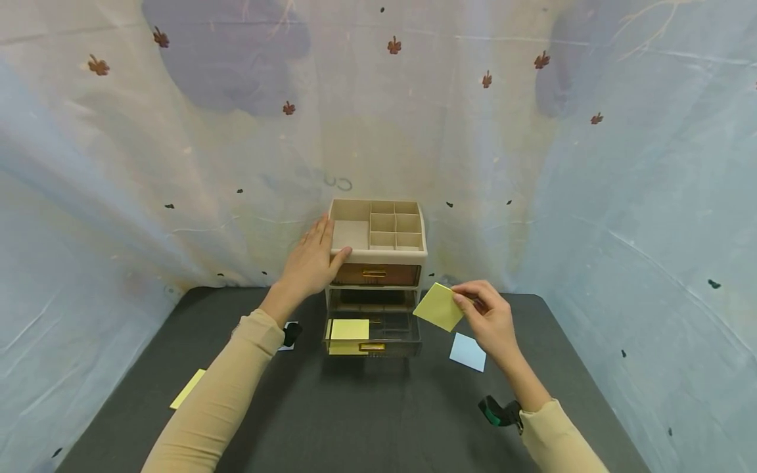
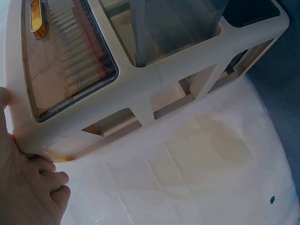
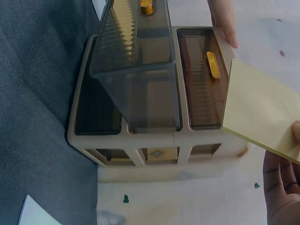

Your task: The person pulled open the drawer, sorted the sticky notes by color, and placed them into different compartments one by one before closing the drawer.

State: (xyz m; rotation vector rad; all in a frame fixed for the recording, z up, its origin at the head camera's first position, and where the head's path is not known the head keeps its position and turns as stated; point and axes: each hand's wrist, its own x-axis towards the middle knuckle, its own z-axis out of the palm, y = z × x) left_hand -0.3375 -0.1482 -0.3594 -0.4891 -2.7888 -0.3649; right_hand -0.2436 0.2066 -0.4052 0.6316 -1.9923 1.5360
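Observation:
A cream desktop drawer organizer [image 1: 378, 255] stands at the back of the table, with small compartments on its top. Its middle clear drawer [image 1: 396, 328] is pulled out, and a yellow sticky-note pad [image 1: 349, 330] lies in the drawer's left part. My left hand [image 1: 310, 256] rests with extended fingers against the organizer's upper left side, thumb on the front top edge. Between thumb and fingers, my right hand [image 1: 487, 315] pinches another yellow sticky-note pad [image 1: 439, 307], held in the air just right of the open drawer. The right wrist view shows this pad [image 3: 260, 108] close up.
On the dark table [image 1: 367, 420] a blue sticky-note pad [image 1: 468, 353] lies right of the organizer. A yellow pad [image 1: 188, 389] is at the left, partly behind the left sleeve. Another pale pad [image 1: 286, 347] shows beside the left wrist. A patterned curtain [image 1: 378, 131] hangs behind.

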